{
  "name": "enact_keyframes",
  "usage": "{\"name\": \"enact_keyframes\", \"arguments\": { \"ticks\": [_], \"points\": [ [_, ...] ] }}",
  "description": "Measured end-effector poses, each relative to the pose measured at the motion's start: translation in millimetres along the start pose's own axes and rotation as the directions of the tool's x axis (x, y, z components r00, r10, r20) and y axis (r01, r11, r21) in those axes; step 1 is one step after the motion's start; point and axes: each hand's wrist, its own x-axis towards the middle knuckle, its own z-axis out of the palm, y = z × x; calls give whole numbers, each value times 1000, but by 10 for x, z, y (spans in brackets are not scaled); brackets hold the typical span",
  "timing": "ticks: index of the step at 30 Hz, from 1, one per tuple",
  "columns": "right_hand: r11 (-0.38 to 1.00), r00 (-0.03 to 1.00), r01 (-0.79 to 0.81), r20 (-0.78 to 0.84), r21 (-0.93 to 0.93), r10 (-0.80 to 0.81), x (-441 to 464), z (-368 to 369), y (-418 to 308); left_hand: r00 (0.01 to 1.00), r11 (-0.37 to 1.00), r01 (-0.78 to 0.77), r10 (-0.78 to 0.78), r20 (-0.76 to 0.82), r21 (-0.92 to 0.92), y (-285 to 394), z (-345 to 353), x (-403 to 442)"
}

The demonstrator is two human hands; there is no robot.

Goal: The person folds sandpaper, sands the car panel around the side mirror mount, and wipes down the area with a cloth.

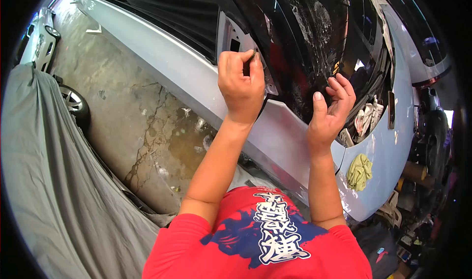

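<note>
My left hand (pixel 240 87) is raised in front of the front door pillar of a pale silver-blue car, with thumb and index finger pinched together. A small dark bit shows at the fingertips, too little of it visible to name. Close behind is the bare metal door-corner frame (pixel 238 33) with cut-out holes. My right hand (pixel 333 113) hovers over the lower windshield edge, fingers loosely curled and apart, with nothing seen in it. Under both hands lies the dark windshield (pixel 300 48), streaked with whitish wet smears.
A yellow-green cloth (pixel 360 172) lies on the fender (pixel 381 153). White crumpled gloves or rags (pixel 368 117) sit in the cowl area. At left, a grey cover (pixel 44 171) drapes over another car. Cracked concrete floor (pixel 123 92) runs between the cars. Clutter fills the right side.
</note>
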Motion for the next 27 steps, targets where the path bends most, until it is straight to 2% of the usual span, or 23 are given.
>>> {"name": "enact_keyframes", "arguments": {
  "ticks": [18, 22, 27],
  "points": [
    [1000, 1000, 14, 10, -1, -14, 22, -37, 33, 1000, 999, 0, 1, -13, 50, -11, 36, -61],
    [1000, 1000, 23, 17, -10, -23, 43, -18, 5, 999, 1000, 19, -19, 25, 23, -34, -35, -109],
    [1000, 1000, 9, -1, 26, -9, 28, -21, 34, 1000, 1000, 17, -17, 0, 15, -25, 23, -105]
  ]
}}
